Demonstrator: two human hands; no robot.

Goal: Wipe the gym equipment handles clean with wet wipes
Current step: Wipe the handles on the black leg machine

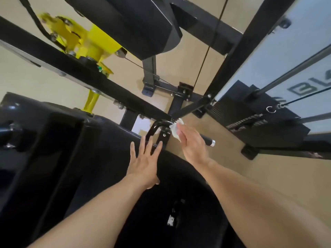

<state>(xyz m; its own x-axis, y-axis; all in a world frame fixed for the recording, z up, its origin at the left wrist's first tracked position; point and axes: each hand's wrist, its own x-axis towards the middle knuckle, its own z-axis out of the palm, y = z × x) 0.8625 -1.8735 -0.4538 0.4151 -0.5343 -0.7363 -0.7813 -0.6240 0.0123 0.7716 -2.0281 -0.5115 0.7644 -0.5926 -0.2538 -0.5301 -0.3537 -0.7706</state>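
A black machine handle [208,139] with a silver end cap sticks out to the right from a curved black bracket [154,128]. My right hand [192,144] lies over the handle with straight fingers and presses a white wet wipe [175,128] against its inner end near the bracket. Most of the grip is hidden under that hand. My left hand [145,161] is spread wide with straight fingers just below the bracket, in front of the black padded seat [80,149]. It holds nothing.
Black frame bars [100,81] cross overhead, with a yellow pivot part [86,42] and a black pad [143,24] above. A weight stack [259,115] with guide rods and cable stands at the right behind a frosted panel. The floor is beige.
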